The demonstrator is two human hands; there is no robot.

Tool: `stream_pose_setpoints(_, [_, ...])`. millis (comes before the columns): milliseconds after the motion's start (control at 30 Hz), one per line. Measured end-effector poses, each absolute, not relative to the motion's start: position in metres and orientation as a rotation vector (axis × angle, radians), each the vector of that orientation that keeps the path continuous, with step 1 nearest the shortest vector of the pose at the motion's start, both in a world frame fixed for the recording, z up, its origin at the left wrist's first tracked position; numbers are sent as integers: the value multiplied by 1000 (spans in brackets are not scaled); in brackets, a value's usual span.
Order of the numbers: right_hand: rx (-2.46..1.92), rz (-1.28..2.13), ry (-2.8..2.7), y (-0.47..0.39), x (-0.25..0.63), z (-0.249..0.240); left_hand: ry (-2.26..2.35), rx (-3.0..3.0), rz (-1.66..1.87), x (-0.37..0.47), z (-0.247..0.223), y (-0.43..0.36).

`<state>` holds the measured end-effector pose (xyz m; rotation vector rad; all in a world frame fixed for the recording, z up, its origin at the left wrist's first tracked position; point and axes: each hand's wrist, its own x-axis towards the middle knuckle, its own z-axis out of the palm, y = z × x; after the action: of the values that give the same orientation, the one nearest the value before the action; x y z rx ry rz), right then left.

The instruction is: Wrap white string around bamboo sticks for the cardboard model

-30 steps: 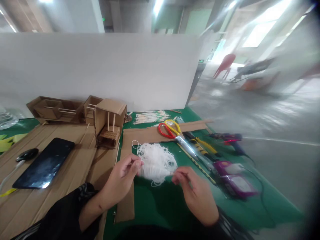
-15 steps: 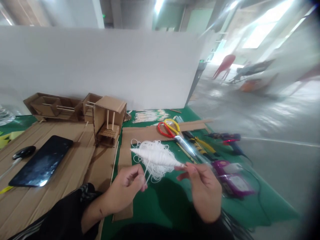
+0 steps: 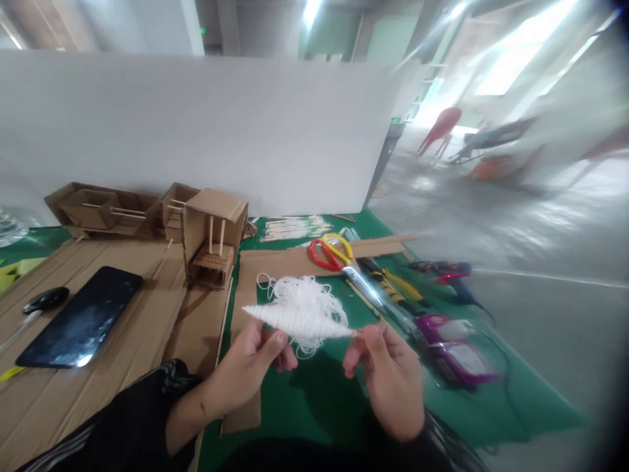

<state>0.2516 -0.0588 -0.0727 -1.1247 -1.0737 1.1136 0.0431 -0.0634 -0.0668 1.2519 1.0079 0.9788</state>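
Note:
A pointed spindle of white string point(image 3: 299, 320), wound thick in the middle, is held slightly tilted above the table. My right hand point(image 3: 390, 373) pinches its thin right end between thumb and fingers. Under the spindle's left half is my left hand point(image 3: 258, 357), its fingers curled closed against the wound string; the strand running into those fingers is hidden now. Behind the spindle, a loose tangled heap of white string point(image 3: 307, 292) lies on the green table point(image 3: 319, 400).
Scissors point(image 3: 356, 278), yellow-handled pliers point(image 3: 403, 285), a glue gun point(image 3: 455, 272) and a purple packet point(image 3: 457, 347) lie to the right. Leftward are a cardboard box model point(image 3: 216, 233), a phone point(image 3: 83, 318) and a black mouse-like device point(image 3: 46, 300). A white partition point(image 3: 196, 124) stands behind.
The spindle's left end has come down and toward me, over my left fingers. My left hand has closed in on it, and the taut strand is out of sight. My right hand shifted slightly left.

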Motion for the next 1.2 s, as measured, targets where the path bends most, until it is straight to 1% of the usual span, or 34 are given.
stream_pose_setpoints(267, [-1342, 794, -1326, -60, 258, -72, 864, 1175, 946, 39, -67, -64])
stream_pose_setpoints(567, [-1440, 660, -1468, -62, 262, -77, 944, 1155, 979, 41, -68, -61])
stream_pose_setpoints(767, [-1297, 584, -1668, -64, 272, -85, 991, 1146, 1070, 41, -76, -60])
stream_pose_setpoints(933, [-1212, 405, -1860, -64, 277, -83, 1055, 1153, 1064, 41, -75, -59])
stream_pose_setpoints(1100, [-1175, 301, -1899, -62, 277, -82, 1088, 1162, 1042, 40, -75, -59])
stream_pose_setpoints(1200, [-1197, 294, -1914, -62, 278, -84, 1096, 1138, 1032, 40, -79, -59])
